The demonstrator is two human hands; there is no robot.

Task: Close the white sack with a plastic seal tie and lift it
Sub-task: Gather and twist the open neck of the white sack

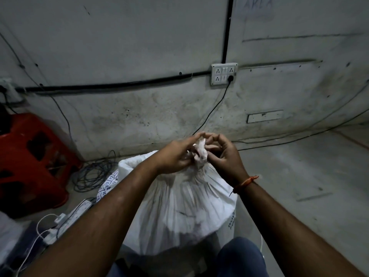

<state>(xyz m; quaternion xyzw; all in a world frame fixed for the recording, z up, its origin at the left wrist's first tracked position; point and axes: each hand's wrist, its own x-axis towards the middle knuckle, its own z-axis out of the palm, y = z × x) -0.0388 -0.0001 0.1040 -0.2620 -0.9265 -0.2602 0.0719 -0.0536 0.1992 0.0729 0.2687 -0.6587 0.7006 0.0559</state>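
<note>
Gripping the gathered neck of the one white sack, two hands, left hand and right hand, pinch it with curled fingers; a seal tie seems hidden

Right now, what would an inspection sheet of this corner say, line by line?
Surface: grey concrete floor, scuffed.
Job's things: white sack stands upright, its mouth bunched into a neck; seal tie cannot be made out.
Clutter: red plastic crate at left.
Hands: left hand and right hand both grip the gathered neck.
Cables: coiled dark cable on the floor; power strip with white leads; black cord plugged into the wall socket panel.
Surroundings: stained grey wall with black conduit.
</note>
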